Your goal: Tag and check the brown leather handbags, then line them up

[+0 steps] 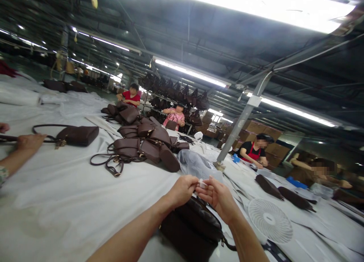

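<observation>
In front of me, my left hand (183,190) and my right hand (217,196) meet over a dark brown handbag (189,228). A small white piece (203,184) is pinched between their fingertips; whether it is paper or plastic I cannot tell. The left fingers are closed on one side of it. On the other side, the right thumb and fingertips press on it, the remaining fingers curled loosely. The bag lies below both hands on the white-covered table (71,201), with a zipper pull and strap at its right end.
A heap of brown bags (148,140) lies ahead, beside clear plastic wrap (196,161). To the right are a white fan (270,220), a metal post (239,121) and brown pouches (269,186). At left, another person's hand (30,141) touches a bag's strap. Several people work beyond.
</observation>
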Available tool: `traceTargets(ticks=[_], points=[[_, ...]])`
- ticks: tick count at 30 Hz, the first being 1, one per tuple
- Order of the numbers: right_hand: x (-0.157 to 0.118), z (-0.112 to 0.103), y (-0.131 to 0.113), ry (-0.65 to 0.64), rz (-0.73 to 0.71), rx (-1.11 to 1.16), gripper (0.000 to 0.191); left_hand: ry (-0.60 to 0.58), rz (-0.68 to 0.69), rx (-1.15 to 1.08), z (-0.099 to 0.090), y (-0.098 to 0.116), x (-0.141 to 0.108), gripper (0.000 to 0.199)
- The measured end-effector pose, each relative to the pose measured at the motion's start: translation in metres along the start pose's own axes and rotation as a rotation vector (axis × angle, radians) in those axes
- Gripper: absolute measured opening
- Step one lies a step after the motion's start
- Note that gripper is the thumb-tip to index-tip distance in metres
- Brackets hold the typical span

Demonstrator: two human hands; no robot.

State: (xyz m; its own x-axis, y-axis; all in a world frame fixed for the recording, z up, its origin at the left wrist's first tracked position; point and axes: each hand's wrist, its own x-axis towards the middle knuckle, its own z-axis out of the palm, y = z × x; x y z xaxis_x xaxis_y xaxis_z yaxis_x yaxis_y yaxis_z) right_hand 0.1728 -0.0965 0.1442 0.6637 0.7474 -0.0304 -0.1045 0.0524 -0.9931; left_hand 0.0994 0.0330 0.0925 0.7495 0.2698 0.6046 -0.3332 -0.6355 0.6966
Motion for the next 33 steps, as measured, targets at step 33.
traceTargets(ticks=[33], points=[[0.018, 0.018, -0.05, 0.128, -0.546, -0.617, 0.021, -0.521, 0.038, 0.218, -0.041, 0.025, 0.03, 0.012]])
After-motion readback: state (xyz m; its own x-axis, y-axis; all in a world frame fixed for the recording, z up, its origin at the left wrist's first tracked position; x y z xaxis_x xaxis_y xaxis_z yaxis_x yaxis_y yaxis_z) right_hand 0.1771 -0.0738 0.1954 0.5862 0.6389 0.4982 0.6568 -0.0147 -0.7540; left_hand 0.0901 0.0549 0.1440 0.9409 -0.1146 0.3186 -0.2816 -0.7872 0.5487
